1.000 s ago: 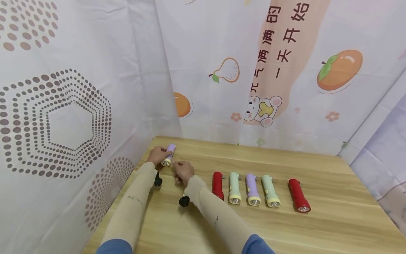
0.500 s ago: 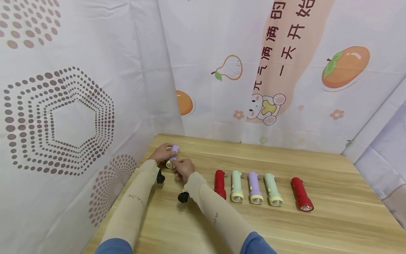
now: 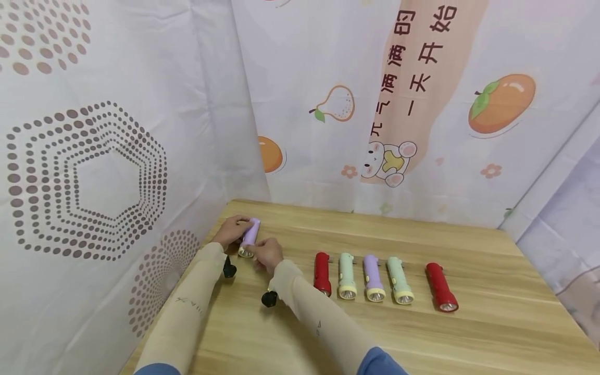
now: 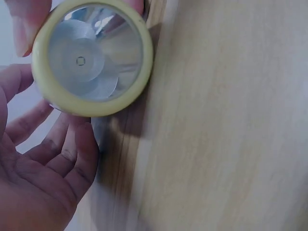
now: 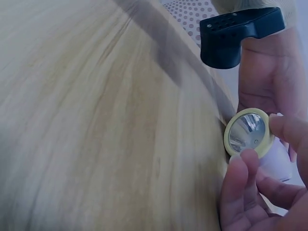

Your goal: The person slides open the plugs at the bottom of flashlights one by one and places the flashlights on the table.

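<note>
A purple flashlight (image 3: 251,233) with a pale yellow head lies at the table's back left, its lens toward me. My left hand (image 3: 230,231) grips its body from the left. At the lens end my right hand (image 3: 269,253) pinches the rim between thumb and fingers. In the left wrist view the yellow rim (image 4: 91,108) and clear lens are close up, with the left fingers (image 4: 82,159) curled behind. The right wrist view shows the right fingertips (image 5: 238,168) at the edge of the flashlight head (image 5: 248,132); part of the body is hidden.
On the wooden table (image 3: 281,338), right of my hands, lie a red flashlight (image 3: 322,271), a mint one (image 3: 347,273), a purple one (image 3: 372,276), another mint one (image 3: 399,278) and, farther right, another red one (image 3: 440,286). Patterned curtains (image 3: 300,156) hang behind and left.
My right hand, apart from the flashlight a second ago, now pinches its head. The held flashlight has shifted slightly toward me, with the left hand still gripping it. The other flashlights have stayed put.
</note>
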Demonstrator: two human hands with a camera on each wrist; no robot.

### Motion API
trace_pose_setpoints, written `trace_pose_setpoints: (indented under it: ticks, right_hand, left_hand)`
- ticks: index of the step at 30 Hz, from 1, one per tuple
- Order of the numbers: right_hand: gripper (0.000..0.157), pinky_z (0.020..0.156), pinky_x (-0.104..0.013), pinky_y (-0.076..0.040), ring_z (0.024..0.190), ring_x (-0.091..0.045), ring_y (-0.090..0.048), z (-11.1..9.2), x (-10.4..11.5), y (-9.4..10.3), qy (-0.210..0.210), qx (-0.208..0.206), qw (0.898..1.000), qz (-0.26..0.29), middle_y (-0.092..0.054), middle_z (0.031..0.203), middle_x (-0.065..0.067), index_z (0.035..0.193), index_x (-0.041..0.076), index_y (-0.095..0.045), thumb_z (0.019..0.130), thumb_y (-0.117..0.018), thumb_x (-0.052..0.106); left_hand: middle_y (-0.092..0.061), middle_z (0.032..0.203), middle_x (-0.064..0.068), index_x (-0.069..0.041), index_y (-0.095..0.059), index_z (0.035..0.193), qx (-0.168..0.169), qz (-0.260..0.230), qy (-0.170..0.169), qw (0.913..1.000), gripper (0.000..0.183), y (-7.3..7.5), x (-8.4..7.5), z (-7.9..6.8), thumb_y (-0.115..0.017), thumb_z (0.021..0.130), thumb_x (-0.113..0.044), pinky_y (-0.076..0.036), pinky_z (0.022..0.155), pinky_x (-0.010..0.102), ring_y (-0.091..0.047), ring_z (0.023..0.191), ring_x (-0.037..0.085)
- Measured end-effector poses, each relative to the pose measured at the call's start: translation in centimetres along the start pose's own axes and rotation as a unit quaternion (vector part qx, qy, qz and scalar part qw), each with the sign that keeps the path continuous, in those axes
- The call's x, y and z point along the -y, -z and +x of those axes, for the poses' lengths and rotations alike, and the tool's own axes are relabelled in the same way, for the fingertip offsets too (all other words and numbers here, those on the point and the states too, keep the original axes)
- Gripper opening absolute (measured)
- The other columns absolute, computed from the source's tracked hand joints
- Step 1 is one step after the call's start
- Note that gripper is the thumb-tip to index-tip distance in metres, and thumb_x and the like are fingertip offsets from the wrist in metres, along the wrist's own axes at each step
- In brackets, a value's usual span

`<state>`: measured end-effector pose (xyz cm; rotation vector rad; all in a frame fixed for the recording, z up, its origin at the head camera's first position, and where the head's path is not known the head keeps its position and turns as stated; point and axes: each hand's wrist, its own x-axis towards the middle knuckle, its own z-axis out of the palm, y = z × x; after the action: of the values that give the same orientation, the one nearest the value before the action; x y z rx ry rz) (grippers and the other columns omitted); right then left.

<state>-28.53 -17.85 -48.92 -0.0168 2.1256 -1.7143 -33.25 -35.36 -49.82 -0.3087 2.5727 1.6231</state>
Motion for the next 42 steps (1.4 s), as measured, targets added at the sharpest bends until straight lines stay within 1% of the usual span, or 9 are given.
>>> trace_pose_setpoints:
  ticks: [5, 9, 15, 19, 22, 27, 33, 38, 42]
  right_hand:
    - [0.027, 0.048, -0.026, -0.047, 0.053, -0.013, -0.056, 0.0, -0.7, -0.2, 0.01, 0.002, 1.0, -0.009, -0.07, 0.083, -0.011, 0.096, 0.005, -0.069, 0.088, -0.085, 0.026]
    - [0.026, 0.046, -0.025, -0.048, 0.052, -0.013, -0.058, 0.3, -0.8, -0.3, 0.024, 0.007, 1.0, 0.001, -0.07, 0.081, -0.01, 0.096, 0.003, -0.07, 0.087, -0.085, 0.022]
    - [0.033, 0.05, -0.026, -0.052, 0.054, -0.013, -0.059, -0.6, -0.3, -0.3, 0.024, 0.019, 1.0, -0.005, -0.073, 0.085, -0.013, 0.11, -0.001, -0.073, 0.089, -0.083, 0.022]
    - [0.033, 0.051, -0.027, -0.053, 0.054, -0.014, -0.059, -0.8, -0.1, 0.0, 0.032, 0.037, 0.999, -0.022, -0.073, 0.086, -0.016, 0.109, 0.0, -0.074, 0.09, -0.082, 0.026]
    - [0.034, 0.05, -0.026, -0.052, 0.053, -0.014, -0.057, -0.7, -0.3, 0.3, 0.044, 0.052, 0.997, -0.037, -0.072, 0.084, -0.015, 0.109, 0.0, -0.075, 0.091, -0.081, 0.028]
    - [0.035, 0.049, -0.025, -0.051, 0.054, -0.013, -0.057, -0.8, -1.0, 0.8, 0.045, 0.081, 0.995, -0.025, -0.072, 0.086, -0.011, 0.111, 0.0, -0.074, 0.091, -0.081, 0.027]
    - [0.033, 0.052, -0.026, -0.054, 0.056, -0.013, -0.061, -2.1, -1.3, 1.9, 0.045, 0.127, 0.991, 0.01, -0.075, 0.095, -0.014, 0.115, 0.0, -0.073, 0.092, -0.08, 0.023]
    - [0.026, 0.053, -0.025, -0.053, 0.058, -0.013, -0.062, -3.5, -1.5, 3.0, 0.04, 0.157, 0.987, 0.02, -0.074, 0.092, -0.016, 0.106, 0.001, -0.074, 0.092, -0.08, 0.022]
    - [0.026, 0.05, -0.022, -0.049, 0.056, -0.012, -0.06, -4.9, -1.7, 4.6, 0.036, 0.171, 0.984, 0.017, -0.072, 0.084, -0.015, 0.104, 0.002, -0.073, 0.091, -0.081, 0.024]
  left_hand:
    - [-0.066, 0.119, 0.024, -0.004, -0.058, 0.137, -0.005, -0.007, -0.02, 0.9998, 0.045, 0.1, -0.1, -0.7, -0.064, 0.103, -0.033, -0.057, 0.072, 0.035, -0.068, 0.091, 0.027]
    - [-0.067, 0.12, 0.024, -0.006, -0.057, 0.137, -0.021, -0.013, -0.028, 0.9993, 0.047, 0.3, -0.4, -1.1, -0.065, 0.102, -0.036, -0.057, 0.074, 0.035, -0.067, 0.094, 0.027]
    - [-0.062, 0.124, 0.024, -0.006, -0.059, 0.136, -0.051, -0.031, -0.038, 0.9975, 0.045, 0.5, -0.7, -2.1, -0.065, 0.103, -0.036, -0.057, 0.077, 0.036, -0.064, 0.097, 0.027]
    - [-0.061, 0.128, 0.021, -0.011, -0.062, 0.138, -0.062, -0.029, -0.044, 0.9967, 0.042, 0.4, -1.0, -2.4, -0.063, 0.104, -0.035, -0.056, 0.078, 0.034, -0.063, 0.101, 0.027]
    - [-0.062, 0.128, 0.02, -0.012, -0.063, 0.137, -0.065, -0.019, -0.055, 0.9962, 0.041, 0.4, -1.2, -2.6, -0.063, 0.103, -0.034, -0.056, 0.08, 0.034, -0.063, 0.103, 0.028]
    - [-0.064, 0.125, 0.02, -0.012, -0.064, 0.134, -0.064, -0.029, -0.069, 0.9951, 0.039, 0.5, -1.2, -3.5, -0.065, 0.102, -0.034, -0.059, 0.081, 0.038, -0.065, 0.106, 0.032]
    - [-0.065, 0.126, 0.022, -0.011, -0.062, 0.136, -0.052, -0.022, -0.082, 0.9951, 0.047, 0.0, -1.1, -4.8, -0.065, 0.101, -0.042, -0.059, 0.084, 0.043, -0.066, 0.108, 0.035]
    - [-0.067, 0.122, 0.021, -0.012, -0.063, 0.134, -0.051, -0.025, -0.075, 0.9956, 0.048, -0.9, -1.2, -6.3, -0.067, 0.099, -0.045, -0.06, 0.081, 0.041, -0.068, 0.102, 0.032]
    - [-0.067, 0.115, 0.021, -0.008, -0.063, 0.131, -0.049, -0.04, -0.098, 0.9931, 0.044, -2.0, -1.7, -7.7, -0.068, 0.1, -0.04, -0.061, 0.077, 0.041, -0.068, 0.096, 0.029]
